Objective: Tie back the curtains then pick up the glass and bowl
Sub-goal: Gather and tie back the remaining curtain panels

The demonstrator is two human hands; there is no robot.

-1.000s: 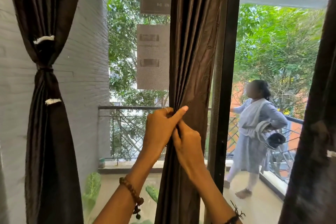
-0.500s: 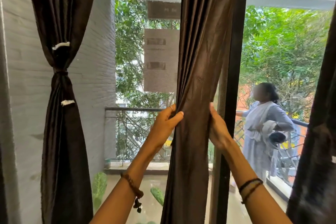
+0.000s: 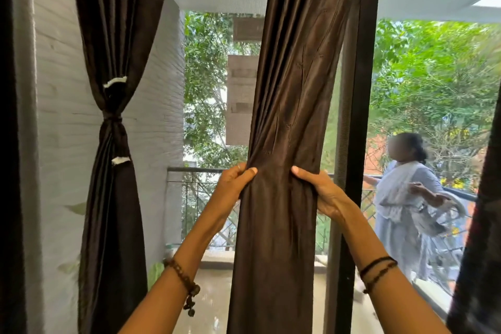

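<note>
While I look forward through the head camera, my left hand (image 3: 233, 184) grips the left edge of the brown middle curtain (image 3: 287, 144), thumb laid across the front of the cloth. My right hand (image 3: 322, 192) clutches the right edge at the same height, so the fabric bunches between them. This curtain hangs loose just in front of the dark door frame (image 3: 352, 144). Over to the left, a second curtain (image 3: 112, 198) is already cinched at its middle by a tie (image 3: 112, 120), against the white brick wall (image 3: 65, 116). Beyond the railing (image 3: 195, 171), a person in pale clothes (image 3: 401, 198) stands on the balcony. I see no glass or bowl.
</note>
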